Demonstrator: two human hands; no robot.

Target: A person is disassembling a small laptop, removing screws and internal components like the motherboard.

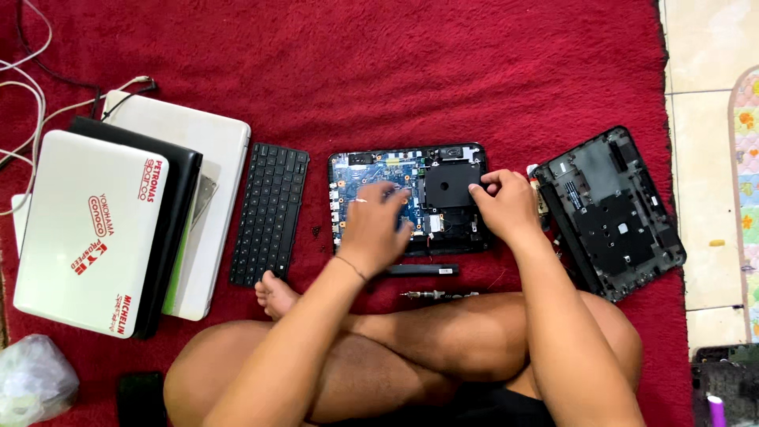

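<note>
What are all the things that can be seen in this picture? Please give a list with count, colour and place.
rug: one, red, under everything
opened laptop base: one, black with blue board, centre
bottom cover: one, black, right of the base
keyboard: one, black, left of the base
laptops: three stacked, white, black, white, far left
cables: several, white and black, top left
black strip: one, just below the base
plastic bag: one, clear, bottom left
floor tiles: cream, right edge
left hand: on the blue board
right hand: at the base's right edge
legs: crossed, bottom centre
</note>
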